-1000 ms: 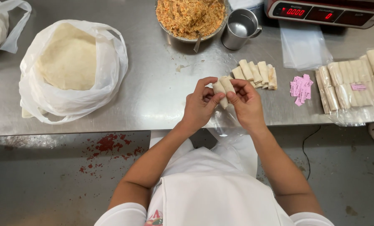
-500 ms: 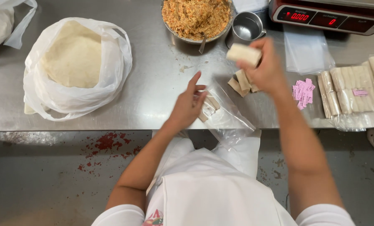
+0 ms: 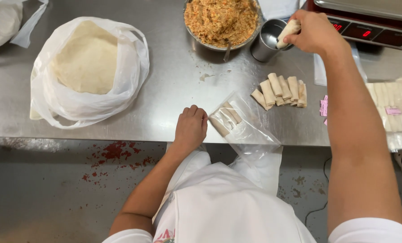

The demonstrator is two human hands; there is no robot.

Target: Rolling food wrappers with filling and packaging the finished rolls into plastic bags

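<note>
My right hand (image 3: 315,31) holds one pale spring roll (image 3: 288,33) with its end over a small metal cup (image 3: 268,40) at the back of the steel table (image 3: 165,90). My left hand (image 3: 190,129) rests near the table's front edge, fingers curled on the mouth of a clear plastic bag (image 3: 246,130) that has a few rolls (image 3: 225,119) inside. A short row of loose rolls (image 3: 279,90) lies on the table between the bag and the cup.
A metal bowl of orange filling (image 3: 221,20) stands at the back centre. A white plastic bag of round wrappers (image 3: 86,67) sits at the left. A scale (image 3: 367,20) is at the back right, with packed rolls (image 3: 396,105) and pink slips (image 3: 323,108) below it.
My hands have separated. The right hand lifted a roll from the front and carried it back to the metal cup. The left hand stayed at the clear bag.
</note>
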